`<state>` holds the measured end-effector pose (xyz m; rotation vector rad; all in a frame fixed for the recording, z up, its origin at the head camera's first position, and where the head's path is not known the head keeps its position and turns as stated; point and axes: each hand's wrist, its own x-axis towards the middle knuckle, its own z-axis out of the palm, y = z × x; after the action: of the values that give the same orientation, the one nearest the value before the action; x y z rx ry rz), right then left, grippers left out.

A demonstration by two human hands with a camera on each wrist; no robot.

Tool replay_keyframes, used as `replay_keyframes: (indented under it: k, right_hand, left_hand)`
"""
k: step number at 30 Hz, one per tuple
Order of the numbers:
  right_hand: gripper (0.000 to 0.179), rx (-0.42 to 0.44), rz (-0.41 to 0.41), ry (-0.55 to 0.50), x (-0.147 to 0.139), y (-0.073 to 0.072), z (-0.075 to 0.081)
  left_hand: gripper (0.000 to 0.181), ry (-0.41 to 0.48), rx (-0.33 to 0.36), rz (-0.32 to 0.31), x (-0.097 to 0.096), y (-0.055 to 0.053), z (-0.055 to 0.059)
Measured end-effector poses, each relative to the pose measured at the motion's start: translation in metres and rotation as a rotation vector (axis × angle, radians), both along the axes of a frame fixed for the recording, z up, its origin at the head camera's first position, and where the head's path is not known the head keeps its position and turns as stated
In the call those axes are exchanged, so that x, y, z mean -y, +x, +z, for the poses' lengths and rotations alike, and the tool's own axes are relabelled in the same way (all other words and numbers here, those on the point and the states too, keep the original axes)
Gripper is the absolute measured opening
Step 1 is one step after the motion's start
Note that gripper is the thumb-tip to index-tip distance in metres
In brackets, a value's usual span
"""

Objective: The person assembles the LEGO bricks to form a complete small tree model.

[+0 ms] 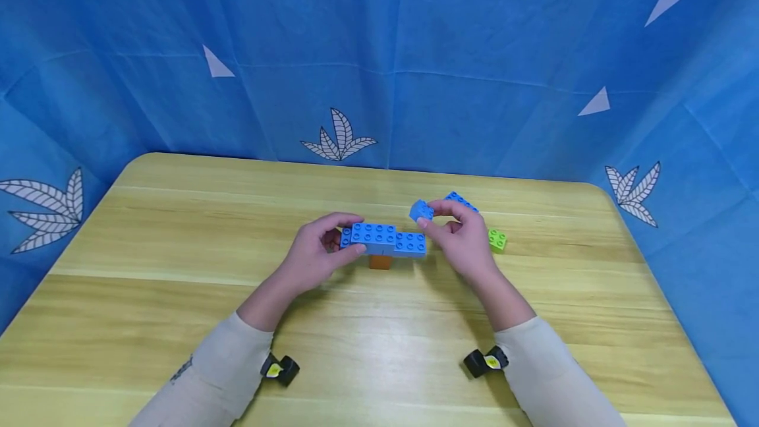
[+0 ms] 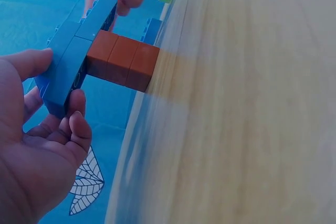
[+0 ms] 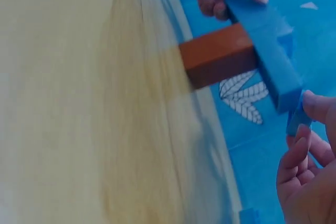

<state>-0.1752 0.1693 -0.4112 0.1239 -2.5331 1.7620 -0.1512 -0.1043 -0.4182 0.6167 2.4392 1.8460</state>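
Observation:
A T-shaped build stands on the table: a column of orange-brown bricks (image 2: 123, 60) carries a bar of blue building bricks (image 1: 373, 234), with one more blue layer on its left and middle part. My left hand (image 1: 311, 257) grips the bar's left end between thumb and fingers. Above and beyond the bar's right end, my right hand (image 1: 465, 242) pinches a small blue brick (image 1: 421, 210) between thumb and index finger. In the head view that brick is apart from the bar. The right fingers cover part of it.
Behind the right hand lies a studded blue brick (image 1: 461, 201), partly hidden. A lime green brick (image 1: 497, 240) sits to the right of that hand. The wooden table (image 1: 178, 229) ends at a blue patterned cloth (image 1: 474, 51) behind.

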Motion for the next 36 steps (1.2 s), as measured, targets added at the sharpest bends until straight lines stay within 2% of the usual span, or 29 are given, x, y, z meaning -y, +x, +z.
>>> replay_keyframes:
  k: [4, 14, 27, 36]
  right_hand:
    - [0.029, -0.025, 0.081, -0.045, 0.0, 0.01, 0.006]
    - [0.03, -0.093, 0.19, -0.042, 0.003, 0.025, 0.014]
    - [0.03, -0.281, 0.273, 0.097, 0.005, 0.024, 0.005]
    - [0.03, -0.335, 0.285, 0.117, 0.008, 0.023, -0.001]
  left_hand:
    - [0.042, -0.015, 0.002, 0.009, -0.001, 0.0, -0.001]
    - [0.043, -0.038, -0.013, 0.016, 0.0, -0.001, -0.001]
    - [0.037, -0.061, 0.005, 0.035, -0.003, 0.0, -0.002]
    - [0.031, -0.082, -0.02, 0.063, -0.005, -0.001, 0.0]
